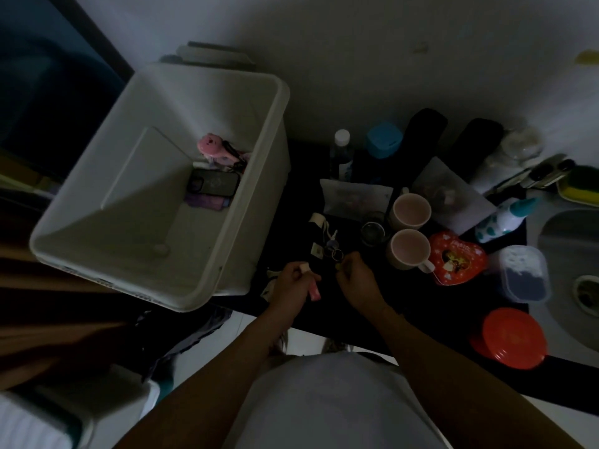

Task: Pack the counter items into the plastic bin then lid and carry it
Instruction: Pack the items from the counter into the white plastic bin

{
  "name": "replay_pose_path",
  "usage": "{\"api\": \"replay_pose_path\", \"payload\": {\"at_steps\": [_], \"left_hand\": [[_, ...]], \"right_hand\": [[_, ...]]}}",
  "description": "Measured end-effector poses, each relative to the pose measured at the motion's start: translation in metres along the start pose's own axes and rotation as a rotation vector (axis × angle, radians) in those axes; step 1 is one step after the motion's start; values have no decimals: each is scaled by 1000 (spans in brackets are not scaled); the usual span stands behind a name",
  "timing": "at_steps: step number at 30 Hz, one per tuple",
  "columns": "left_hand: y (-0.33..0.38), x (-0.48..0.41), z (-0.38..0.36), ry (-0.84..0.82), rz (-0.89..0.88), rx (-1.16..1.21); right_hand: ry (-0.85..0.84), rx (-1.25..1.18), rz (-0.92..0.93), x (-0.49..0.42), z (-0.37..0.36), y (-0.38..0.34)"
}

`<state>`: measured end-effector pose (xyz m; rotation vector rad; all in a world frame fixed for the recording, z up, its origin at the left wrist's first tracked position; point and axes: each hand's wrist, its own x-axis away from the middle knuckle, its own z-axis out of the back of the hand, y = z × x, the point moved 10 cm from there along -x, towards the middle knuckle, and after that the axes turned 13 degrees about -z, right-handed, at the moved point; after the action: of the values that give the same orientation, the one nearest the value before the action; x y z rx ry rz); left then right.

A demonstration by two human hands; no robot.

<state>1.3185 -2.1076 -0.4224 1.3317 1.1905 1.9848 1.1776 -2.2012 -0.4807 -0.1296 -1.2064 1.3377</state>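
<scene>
Head view, very dim: the plastic bin (207,102) is white, rectangular and deep, with a rolled rim and no lid on. It stands open on the left end of the black counter (405,303), and its near corner overhangs the counter's edge. Against the bin's right wall lie a pink toy (210,145), a phone (214,184) in a dark case with its back up, and under the phone something purple (205,202) (too dark to tell what).

To the right of the bin stand two pale mugs (410,210) and a red heart-shaped tin (457,257). The tin's lid carries a picture and some pale lettering, too blurred to read; no other label can be made out.

Both forearms reach forward to the counter just right of the bin's near corner. The left hand (293,281) is curled round a small pink-and-white tube (313,291), whose ends stick out of the fist. The right hand (355,278), knuckles up and fingers bent, pinches the key ring (335,254) of a small bunch lying on the counter.
</scene>
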Motion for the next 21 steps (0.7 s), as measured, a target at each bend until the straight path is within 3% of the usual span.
{"api": "replay_pose_path", "payload": {"at_steps": [13, 21], "left_hand": [[0, 16, 15, -3, 22, -29], [13, 11, 18, -15, -14, -11]], "right_hand": [[21, 308, -87, -8, -7, 2], [34, -258, -36, 20, 10, -13]]}}
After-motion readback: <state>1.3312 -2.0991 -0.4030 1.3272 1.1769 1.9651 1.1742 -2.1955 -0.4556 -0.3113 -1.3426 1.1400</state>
